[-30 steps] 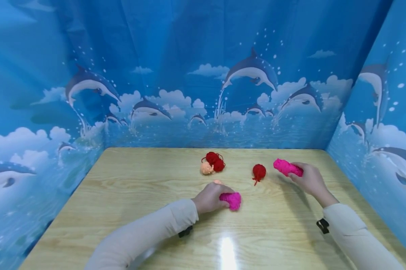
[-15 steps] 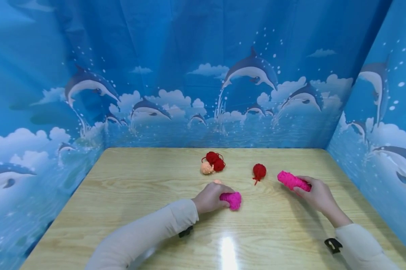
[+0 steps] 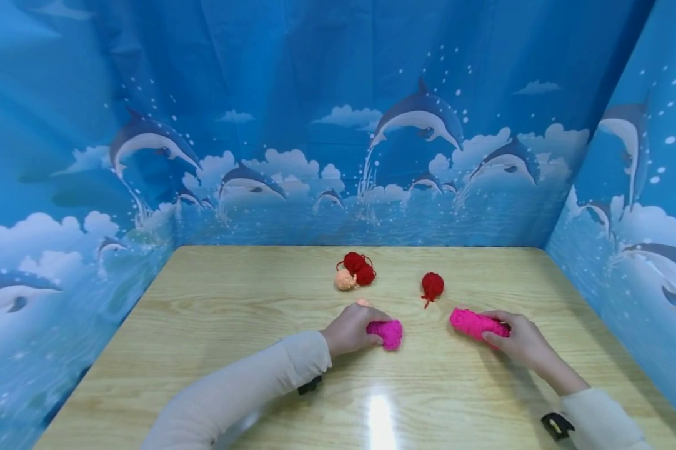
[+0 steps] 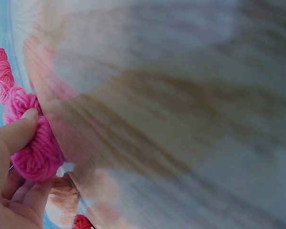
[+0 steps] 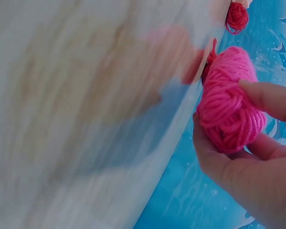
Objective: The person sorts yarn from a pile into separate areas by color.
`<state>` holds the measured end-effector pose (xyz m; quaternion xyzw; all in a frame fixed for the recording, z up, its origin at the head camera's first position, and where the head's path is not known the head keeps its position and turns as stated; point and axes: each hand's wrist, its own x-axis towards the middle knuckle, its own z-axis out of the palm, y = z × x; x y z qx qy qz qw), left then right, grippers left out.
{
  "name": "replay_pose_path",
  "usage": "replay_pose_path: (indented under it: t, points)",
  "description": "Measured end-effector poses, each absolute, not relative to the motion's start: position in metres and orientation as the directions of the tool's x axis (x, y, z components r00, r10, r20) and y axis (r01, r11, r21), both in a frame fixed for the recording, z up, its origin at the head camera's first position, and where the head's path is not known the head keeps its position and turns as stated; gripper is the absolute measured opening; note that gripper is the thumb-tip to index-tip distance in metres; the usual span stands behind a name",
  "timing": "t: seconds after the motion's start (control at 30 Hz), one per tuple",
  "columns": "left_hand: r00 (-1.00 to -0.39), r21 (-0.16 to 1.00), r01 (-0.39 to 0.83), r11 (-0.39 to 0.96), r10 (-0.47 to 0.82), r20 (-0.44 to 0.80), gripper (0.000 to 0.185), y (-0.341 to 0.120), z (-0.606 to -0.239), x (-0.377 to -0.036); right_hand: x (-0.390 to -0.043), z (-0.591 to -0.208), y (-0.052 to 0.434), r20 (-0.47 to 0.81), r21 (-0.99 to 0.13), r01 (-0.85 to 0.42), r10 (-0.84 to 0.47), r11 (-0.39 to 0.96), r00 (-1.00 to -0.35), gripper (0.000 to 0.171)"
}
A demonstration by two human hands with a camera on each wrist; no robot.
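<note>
red yarn ball (image 3: 432, 285) beyond bare gap

Both arms are covered by long, close-fitting sleeves of pale cream fabric, the left sleeve (image 3: 242, 394) and the right sleeve (image 3: 608, 422), each ending at the wrist so that the left hand (image 3: 350, 329) and the right hand (image 3: 522, 342) are left bare. A small black clip or strap piece (image 3: 309, 385) is seen under the left cuff, just behind the hand, and a like black piece (image 3: 557, 425) is seen at the right cuff.
</note>
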<state>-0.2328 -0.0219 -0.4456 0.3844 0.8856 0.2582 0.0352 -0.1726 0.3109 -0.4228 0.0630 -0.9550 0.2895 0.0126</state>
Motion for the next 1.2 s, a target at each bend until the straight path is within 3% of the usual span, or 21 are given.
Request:
replay_pose_path:
  t: [0.47,1.2]
  points:
    - [-0.693,0.479,0.678,0.558,0.703,0.161,0.043,-0.022,-0.445,-0.232,-0.175,-0.432,0.296,0.069,-0.558,-0.22,-0.219,0.8,-0.973,0.04]
    - [-0.704,0.496,0.659,0.566,0.696,0.141,0.042,-0.022,-0.445,-0.23,-0.175,-0.427,0.294,-0.014,-0.54,-0.164,-0.203,0.825,-0.979,0.049]
